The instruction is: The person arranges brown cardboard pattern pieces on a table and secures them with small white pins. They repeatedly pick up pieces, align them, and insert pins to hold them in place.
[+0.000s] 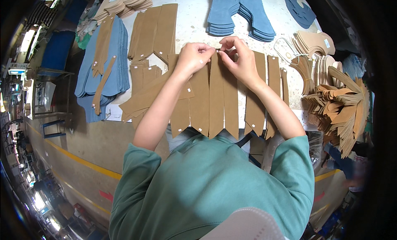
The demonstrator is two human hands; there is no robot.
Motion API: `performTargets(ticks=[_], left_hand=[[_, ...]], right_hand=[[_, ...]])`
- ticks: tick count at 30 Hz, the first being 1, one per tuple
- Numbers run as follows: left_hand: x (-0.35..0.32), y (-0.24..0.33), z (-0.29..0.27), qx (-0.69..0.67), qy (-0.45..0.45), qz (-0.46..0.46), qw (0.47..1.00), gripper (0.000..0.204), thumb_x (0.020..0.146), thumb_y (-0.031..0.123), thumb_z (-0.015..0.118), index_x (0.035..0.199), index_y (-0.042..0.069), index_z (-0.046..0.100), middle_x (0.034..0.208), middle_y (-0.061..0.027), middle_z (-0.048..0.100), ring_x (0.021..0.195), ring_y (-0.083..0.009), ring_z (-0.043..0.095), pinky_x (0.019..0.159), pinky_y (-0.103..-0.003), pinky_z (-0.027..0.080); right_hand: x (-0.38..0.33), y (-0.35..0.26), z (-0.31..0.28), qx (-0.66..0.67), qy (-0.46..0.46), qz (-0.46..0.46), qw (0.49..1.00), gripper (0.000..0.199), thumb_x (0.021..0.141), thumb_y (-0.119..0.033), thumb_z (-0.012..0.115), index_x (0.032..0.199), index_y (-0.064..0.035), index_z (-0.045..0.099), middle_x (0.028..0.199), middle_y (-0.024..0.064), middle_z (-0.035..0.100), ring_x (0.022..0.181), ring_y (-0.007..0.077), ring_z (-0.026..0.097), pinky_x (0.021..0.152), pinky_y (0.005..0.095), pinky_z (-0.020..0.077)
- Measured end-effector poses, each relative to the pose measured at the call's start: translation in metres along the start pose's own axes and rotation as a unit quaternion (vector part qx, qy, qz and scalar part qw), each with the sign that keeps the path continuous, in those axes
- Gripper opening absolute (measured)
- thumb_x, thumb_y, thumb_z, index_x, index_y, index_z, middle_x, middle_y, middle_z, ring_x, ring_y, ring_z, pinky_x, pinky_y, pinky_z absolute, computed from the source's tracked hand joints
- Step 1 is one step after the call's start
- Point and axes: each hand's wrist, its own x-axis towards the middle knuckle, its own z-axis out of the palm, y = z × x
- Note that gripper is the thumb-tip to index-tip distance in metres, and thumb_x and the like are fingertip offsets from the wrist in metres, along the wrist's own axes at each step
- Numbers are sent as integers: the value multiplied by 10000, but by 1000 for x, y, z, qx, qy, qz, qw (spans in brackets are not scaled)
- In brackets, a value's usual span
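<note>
Brown leather-like strips (216, 95) with slanted or pointed ends lie side by side along the near table edge, several bearing small white stickers. My left hand (193, 60) and my right hand (240, 61) meet at the far end of the middle strips. Thumb and forefinger of each hand are pinched together, the fingertips almost touching. Something small and dark shows between them, too small to name. A white sticker (201, 61) sits on the back of my left hand. Left of my left forearm, more brown strips (157, 93) lie crosswise over the row.
Blue cut pieces are stacked at the left (113, 62) and at the far side (221, 17). Larger brown panels (159, 31) lie at the back left. On the right stand tan curved pieces (316, 43) and a fanned brown bundle (343, 108) reaching past the table edge.
</note>
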Motion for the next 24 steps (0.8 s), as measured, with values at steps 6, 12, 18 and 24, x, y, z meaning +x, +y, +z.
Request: performTargets(ticks=[6, 12, 18, 24], left_hand=[[0, 2, -1, 2, -7, -1, 1000, 229, 850, 237, 693, 871, 16, 748, 656, -26, 663, 597, -72, 587, 586, -244, 469], [-2, 3, 1, 52, 9, 34, 998, 231, 830, 242, 702, 869, 19, 747, 619, -12, 639, 578, -63, 555, 561, -252, 448], [-5, 11, 2, 52, -21, -17, 998, 166, 891, 158, 682, 900, -3, 724, 768, -8, 676, 684, -58, 589, 640, -214, 473], [-5, 9, 3, -19, -29, -29, 999, 141, 864, 132, 671, 845, 0, 718, 727, -6, 666, 629, -56, 567, 595, -215, 456]], right_hand=[[2, -2, -6, 40, -53, 112, 991, 306, 831, -26, 707, 1109, -81, 593, 919, -12, 667, 870, 73, 627, 681, 231, 481], [1, 0, -3, 75, -65, 149, 984, 327, 860, -16, 676, 1154, -88, 554, 881, -8, 656, 797, 76, 613, 674, 231, 478], [-4, 0, 8, 17, -25, 56, 998, 248, 879, 50, 596, 1079, -58, 496, 842, 49, 619, 695, 123, 570, 619, 271, 459], [-6, -1, 8, -73, -22, -78, 994, 292, 741, 124, 563, 973, -38, 493, 854, 122, 550, 811, 330, 536, 688, 425, 451]])
